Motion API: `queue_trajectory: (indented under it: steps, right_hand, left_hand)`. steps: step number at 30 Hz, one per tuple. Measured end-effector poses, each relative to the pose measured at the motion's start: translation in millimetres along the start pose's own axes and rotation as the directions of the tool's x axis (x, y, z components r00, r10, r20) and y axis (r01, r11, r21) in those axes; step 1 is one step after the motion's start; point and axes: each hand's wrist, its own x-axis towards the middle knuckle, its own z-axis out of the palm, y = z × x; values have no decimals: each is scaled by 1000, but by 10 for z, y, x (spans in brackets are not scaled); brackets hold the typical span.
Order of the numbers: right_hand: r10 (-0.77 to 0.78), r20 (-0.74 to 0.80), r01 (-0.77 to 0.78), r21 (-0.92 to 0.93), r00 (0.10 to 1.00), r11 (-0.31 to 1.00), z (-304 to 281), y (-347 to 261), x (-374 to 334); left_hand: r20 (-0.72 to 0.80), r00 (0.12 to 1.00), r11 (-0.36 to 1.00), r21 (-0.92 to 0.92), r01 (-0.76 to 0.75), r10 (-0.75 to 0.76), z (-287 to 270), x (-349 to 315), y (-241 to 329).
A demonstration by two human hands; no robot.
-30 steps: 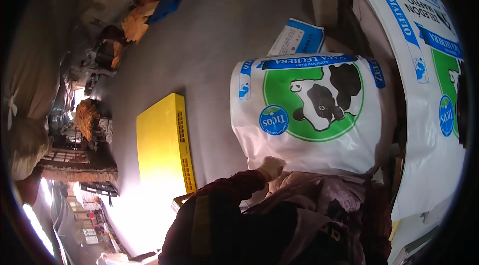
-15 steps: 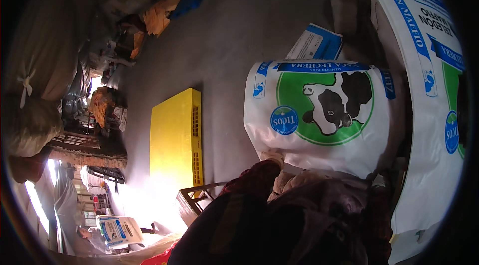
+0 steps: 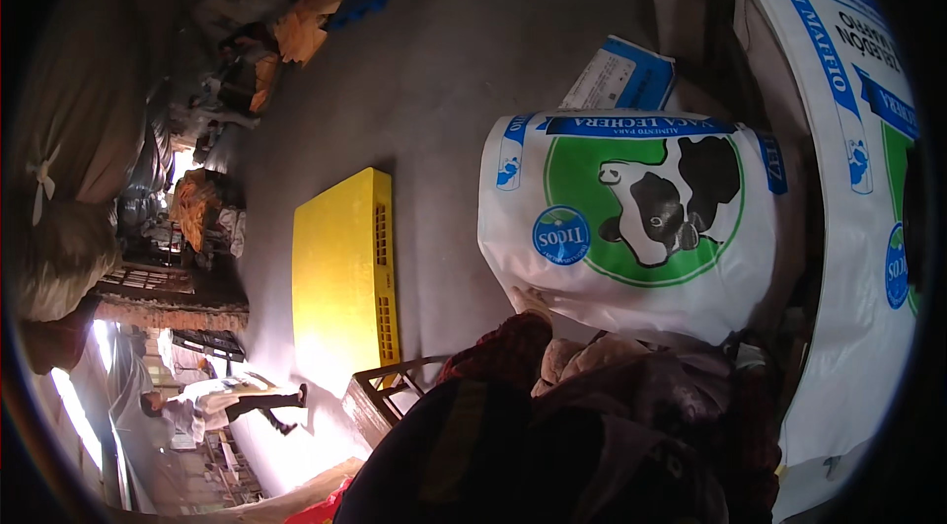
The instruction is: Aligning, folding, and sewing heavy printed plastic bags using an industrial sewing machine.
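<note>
A white printed sack (image 3: 562, 293) with a green circle and a black-and-white cow's head lies before me, its print upside down. My left hand (image 3: 534, 301), below a dark red sleeve, is closed on the near left edge of this sack. At the near right corner is my right hand (image 3: 750, 356), dim and partly hidden by shadow. The sack's edge gathers to a point against it, and the fingers seem closed there. A bunched pale cloth (image 3: 582, 358) lies between my arms, close to my body.
A larger stack of similar white sacks (image 3: 838, 327) rises along the right. Beyond the near sack lies a blue-and-white printed packet (image 3: 626, 75). At left stand a yellow slotted panel (image 3: 335, 267) and a brown frame (image 3: 380, 396). Another person (image 3: 227, 404) walks at the lower left.
The near sack and both hands have hardly moved. At the lower left, the other person now shows side-on with legs in stride, where a white-and-blue sack was seen before.
</note>
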Motion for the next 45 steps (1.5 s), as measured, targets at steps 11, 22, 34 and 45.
queue_trajectory:
  steps: [11, 22, 34, 45]
  right_hand:
    - [-56, -29, 58, 49, 998, 997, -223, -676, 16]
    - [147, -53, -125, 302, 988, 945, -918, -580, -1001]
    - [-14, -614, 163, 188, 789, 969, -812, -200, -3162]
    - [608, -504, 690, 717, 614, -102, -1868, 1257, -4359]
  left_hand:
    - [91, 985, 969, -186, 161, -147, 769, -3, -728]
    - [256, 850, 886, -76, -457, 461, 364, -319, -526]
    - [-817, -140, -237, 4, -971, 559, -4198, -2551, 1176]
    - [-863, -359, 188, 442, -877, 355, -5221, -3956, 3536]
